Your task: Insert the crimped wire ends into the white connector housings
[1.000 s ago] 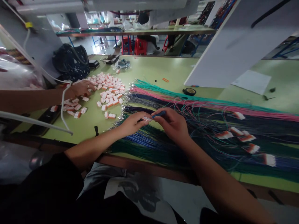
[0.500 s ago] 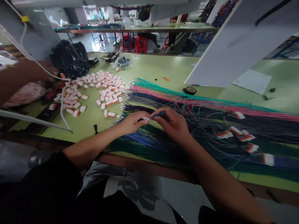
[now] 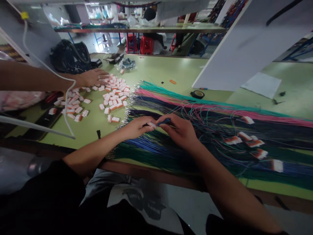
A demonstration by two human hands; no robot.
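Observation:
A small white and orange connector (image 3: pixel 152 125) is pinched in my left hand (image 3: pixel 138 126), over the wire bundles. My right hand (image 3: pixel 180 129) is closed on a dark blue tool (image 3: pixel 164 122), whose tip meets the connector. Under both hands lie long wires: teal wires (image 3: pixel 161 89) and pink wires (image 3: pixel 156 97) at the back, blue wires (image 3: pixel 146 146) nearer me. Their metal-tipped ends point left. Beyond them is a pile of loose connectors (image 3: pixel 114 94). Several wired connectors (image 3: pixel 254 142) rest on the bundles at the right.
Another person's hand (image 3: pixel 94 77) reaches over the pile from the left. A white cable (image 3: pixel 69 88) hangs in front of it. Black tape (image 3: pixel 197 94), an orange piece (image 3: pixel 172 81) and a slanted white panel (image 3: pixel 234 49) are farther back on the green table (image 3: pixel 176 70).
The other person's hand has moved right, onto the connector pile. My hands stay together on the connector and tool, almost unmoved. The view has shifted slightly.

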